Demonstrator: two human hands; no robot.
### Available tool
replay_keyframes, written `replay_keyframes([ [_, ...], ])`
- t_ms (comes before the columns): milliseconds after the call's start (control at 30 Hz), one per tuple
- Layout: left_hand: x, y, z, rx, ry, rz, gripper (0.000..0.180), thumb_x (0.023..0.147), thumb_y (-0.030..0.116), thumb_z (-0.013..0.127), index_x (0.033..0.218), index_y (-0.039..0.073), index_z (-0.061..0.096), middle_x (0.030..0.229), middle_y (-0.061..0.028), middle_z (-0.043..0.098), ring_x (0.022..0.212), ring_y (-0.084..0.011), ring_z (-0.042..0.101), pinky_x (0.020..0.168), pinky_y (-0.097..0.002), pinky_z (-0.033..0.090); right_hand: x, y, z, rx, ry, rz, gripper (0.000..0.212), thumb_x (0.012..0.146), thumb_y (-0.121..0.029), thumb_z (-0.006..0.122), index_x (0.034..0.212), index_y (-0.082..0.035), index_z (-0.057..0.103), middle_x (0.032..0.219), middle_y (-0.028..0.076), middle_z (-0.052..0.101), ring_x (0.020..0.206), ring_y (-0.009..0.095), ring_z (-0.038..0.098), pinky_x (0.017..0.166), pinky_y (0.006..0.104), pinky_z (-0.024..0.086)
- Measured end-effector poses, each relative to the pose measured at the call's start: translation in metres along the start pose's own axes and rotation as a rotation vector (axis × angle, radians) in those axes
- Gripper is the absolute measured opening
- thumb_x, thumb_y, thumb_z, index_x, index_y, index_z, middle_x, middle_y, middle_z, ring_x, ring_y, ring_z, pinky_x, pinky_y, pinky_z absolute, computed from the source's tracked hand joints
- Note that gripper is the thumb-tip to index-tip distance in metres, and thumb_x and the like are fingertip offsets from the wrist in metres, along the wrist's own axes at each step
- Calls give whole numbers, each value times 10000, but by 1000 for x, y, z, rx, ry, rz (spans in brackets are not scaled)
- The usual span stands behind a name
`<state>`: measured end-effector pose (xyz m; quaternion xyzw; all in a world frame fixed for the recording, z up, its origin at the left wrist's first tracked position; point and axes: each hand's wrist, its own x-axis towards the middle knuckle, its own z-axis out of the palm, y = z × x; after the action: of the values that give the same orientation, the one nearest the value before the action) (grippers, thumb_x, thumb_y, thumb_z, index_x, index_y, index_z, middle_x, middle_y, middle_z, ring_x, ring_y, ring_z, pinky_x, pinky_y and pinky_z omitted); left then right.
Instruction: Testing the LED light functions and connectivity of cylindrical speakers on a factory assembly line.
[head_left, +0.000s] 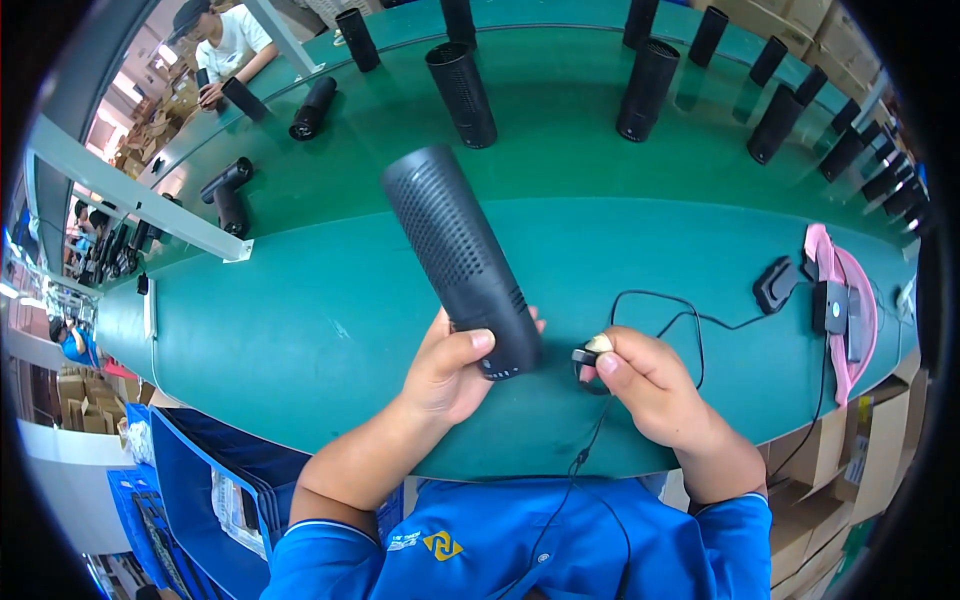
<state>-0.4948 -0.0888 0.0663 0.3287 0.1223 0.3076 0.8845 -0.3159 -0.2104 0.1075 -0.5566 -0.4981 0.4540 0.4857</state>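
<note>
A black cylinder with a perforated upper body point(455, 240) is tilted up and to the left above the green table. My left hand point(455, 370) is closed round its lower end, with the thumb on the near side beside a row of small marks. Just right of that end, my right hand point(650, 385) pinches a black cable plug point(584, 357) with a metal tip, apart from the cylinder. Something pale shows at the fingertips; I cannot make out what it is. From the plug a thin black cable point(597, 432) runs down over my blue shirt.
Several similar black cylinders, such as one upright cylinder point(462, 95), stand on the far green surface. At right lie a black adapter point(775, 285) and a pink basket point(850, 370). Blue bins point(215, 440) sit lower left. A white metal post point(180, 215) rises left. Another person point(235, 45) works at upper left.
</note>
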Motion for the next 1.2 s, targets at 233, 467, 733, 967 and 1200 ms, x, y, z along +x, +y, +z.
replay_keyframes([
  [233,-4,-11,-11,-61,-148,7,859,698,271,728,1410,211,252,1181,-135,493,1118,-322,520,1009,-514,361,1,1,4,-113,-21,-13,162,909,-102,469,808,-32,576,629,25,518,531,137,415,508,279,338],
  [467,-6,-16,-4,-139,-190,133,959,677,203,742,1445,188,169,1188,-154,486,1114,-324,517,1027,-537,331,0,1,7,-68,-111,-18,189,900,-106,473,755,-51,582,546,9,468,483,138,387,478,284,315],
  [733,-5,-20,-15,42,-353,212,934,680,236,746,1436,156,202,1146,-178,505,1059,-300,536,1026,-510,343,2,3,10,-59,-151,32,196,893,-117,483,735,-52,578,553,33,483,485,171,407,497,299,340],
  [967,-16,-12,-22,904,-474,407,790,595,204,783,1291,41,447,1170,-145,507,999,-270,523,904,-373,425,1,-8,9,-424,-188,26,112,834,-62,525,733,-21,549,641,89,533,535,241,441,540,336,385],
  [1200,-16,-29,-16,847,-341,718,759,590,173,754,1270,34,446,1145,-129,515,979,-254,525,880,-356,422,-11,28,26,-203,-2,-48,130,835,-36,524,709,-15,548,641,48,529,553,146,435,537,280,373],
])
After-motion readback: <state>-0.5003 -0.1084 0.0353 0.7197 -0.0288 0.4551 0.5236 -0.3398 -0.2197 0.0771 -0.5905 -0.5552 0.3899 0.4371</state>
